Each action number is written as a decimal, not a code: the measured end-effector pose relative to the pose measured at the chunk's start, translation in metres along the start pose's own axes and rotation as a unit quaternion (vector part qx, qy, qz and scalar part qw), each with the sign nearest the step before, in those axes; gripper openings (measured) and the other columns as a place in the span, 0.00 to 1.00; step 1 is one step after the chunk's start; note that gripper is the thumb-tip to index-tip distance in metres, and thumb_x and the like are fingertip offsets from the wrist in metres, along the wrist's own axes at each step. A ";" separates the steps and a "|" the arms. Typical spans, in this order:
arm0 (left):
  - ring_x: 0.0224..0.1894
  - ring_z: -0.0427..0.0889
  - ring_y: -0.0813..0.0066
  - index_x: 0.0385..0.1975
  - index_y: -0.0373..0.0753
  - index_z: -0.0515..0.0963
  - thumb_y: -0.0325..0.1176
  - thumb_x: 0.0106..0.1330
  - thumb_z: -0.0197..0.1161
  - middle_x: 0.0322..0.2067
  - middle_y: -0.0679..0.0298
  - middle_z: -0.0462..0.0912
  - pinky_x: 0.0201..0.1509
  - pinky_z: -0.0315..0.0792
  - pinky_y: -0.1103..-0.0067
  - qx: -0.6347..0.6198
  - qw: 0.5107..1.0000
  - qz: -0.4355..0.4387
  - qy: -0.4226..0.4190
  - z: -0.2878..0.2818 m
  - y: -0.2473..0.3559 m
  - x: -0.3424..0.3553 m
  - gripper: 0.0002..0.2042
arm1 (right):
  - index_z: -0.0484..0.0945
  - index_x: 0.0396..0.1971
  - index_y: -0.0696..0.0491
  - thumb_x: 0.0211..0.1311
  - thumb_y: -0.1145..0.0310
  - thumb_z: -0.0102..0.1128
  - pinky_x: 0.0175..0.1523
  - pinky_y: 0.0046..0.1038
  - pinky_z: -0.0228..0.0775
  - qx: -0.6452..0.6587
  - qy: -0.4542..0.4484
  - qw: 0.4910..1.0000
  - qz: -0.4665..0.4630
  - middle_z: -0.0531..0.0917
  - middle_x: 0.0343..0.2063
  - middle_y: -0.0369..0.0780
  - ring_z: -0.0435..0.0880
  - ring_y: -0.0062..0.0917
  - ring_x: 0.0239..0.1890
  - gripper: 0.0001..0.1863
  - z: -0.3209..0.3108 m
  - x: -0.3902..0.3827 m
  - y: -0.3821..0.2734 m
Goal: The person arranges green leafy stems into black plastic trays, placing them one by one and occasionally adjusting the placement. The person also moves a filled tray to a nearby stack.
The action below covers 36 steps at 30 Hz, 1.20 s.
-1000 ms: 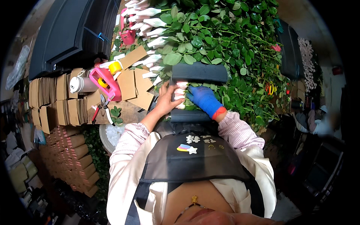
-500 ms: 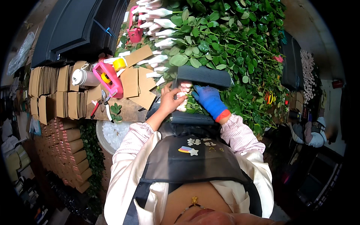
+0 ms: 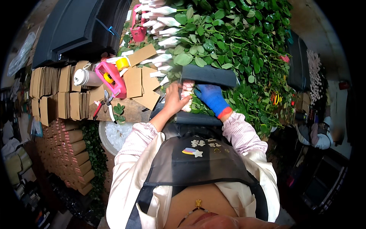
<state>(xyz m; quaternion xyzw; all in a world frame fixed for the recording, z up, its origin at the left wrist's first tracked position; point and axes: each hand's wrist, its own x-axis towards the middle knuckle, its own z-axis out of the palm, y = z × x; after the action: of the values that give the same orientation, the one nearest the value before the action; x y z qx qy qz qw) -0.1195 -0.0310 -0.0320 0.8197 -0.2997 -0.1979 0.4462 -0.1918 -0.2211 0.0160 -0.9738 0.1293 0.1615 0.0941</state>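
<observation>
A row of pale pink roses (image 3: 187,94) lies in a black corrugated sheet, its far flap (image 3: 209,77) folded over and its near edge (image 3: 198,119) curled up close to my apron. My bare left hand (image 3: 174,98) rests along the left side of the blooms, fingers stretched and thumb apart, touching the flower heads. In a blue knit glove, my right hand (image 3: 212,100) closes over the stems and leaves just right of the blooms; its fingertips are partly hidden. Beyond the sheet lie many leafy rose stems (image 3: 228,42) with white net sleeves (image 3: 167,21) on their heads.
On the left are a pink tape dispenser (image 3: 111,81), pruning shears (image 3: 106,105), a white bottle (image 3: 87,78), cardboard pieces (image 3: 133,83) and stacked card (image 3: 47,108). Black corrugated sheets (image 3: 82,28) stand behind. A tub (image 3: 114,135) sits below the table edge. A person (image 3: 322,133) is far right.
My left hand's fingers have straightened from a bent, pinching pose over the blooms and now lie along them. My gloved right hand has shifted slightly left.
</observation>
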 end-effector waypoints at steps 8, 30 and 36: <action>0.63 0.62 0.43 0.64 0.35 0.68 0.53 0.54 0.72 0.59 0.40 0.65 0.68 0.59 0.61 0.060 0.993 -0.037 -0.091 -0.010 0.004 0.021 0.41 | 0.80 0.46 0.41 0.62 0.49 0.56 0.45 0.44 0.77 -0.013 0.033 0.998 -0.052 0.86 0.39 0.42 0.86 0.41 0.41 0.18 0.000 -0.001 0.002; 0.62 0.67 0.47 0.44 0.37 0.84 0.45 0.53 0.77 0.60 0.43 0.69 0.66 0.64 0.62 -0.038 0.998 -0.047 0.023 0.005 -0.003 0.013 0.22 | 0.88 0.31 0.50 0.62 0.59 0.56 0.40 0.41 0.79 -0.010 -0.023 0.994 0.105 0.88 0.34 0.46 0.89 0.39 0.38 0.14 -0.014 0.014 -0.029; 0.62 0.68 0.45 0.43 0.38 0.84 0.45 0.54 0.76 0.60 0.43 0.70 0.66 0.64 0.62 -0.036 0.997 -0.066 0.013 0.002 -0.007 0.015 0.22 | 0.83 0.33 0.50 0.65 0.54 0.55 0.36 0.42 0.76 0.014 0.112 0.993 0.020 0.86 0.27 0.44 0.86 0.41 0.31 0.15 -0.021 -0.008 -0.037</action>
<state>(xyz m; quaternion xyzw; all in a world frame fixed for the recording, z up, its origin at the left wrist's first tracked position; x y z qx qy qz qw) -0.1072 -0.0398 -0.0403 0.8236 -0.2315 -0.2269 0.4655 -0.1822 -0.1887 0.0439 -0.9815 0.1607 0.0515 0.0899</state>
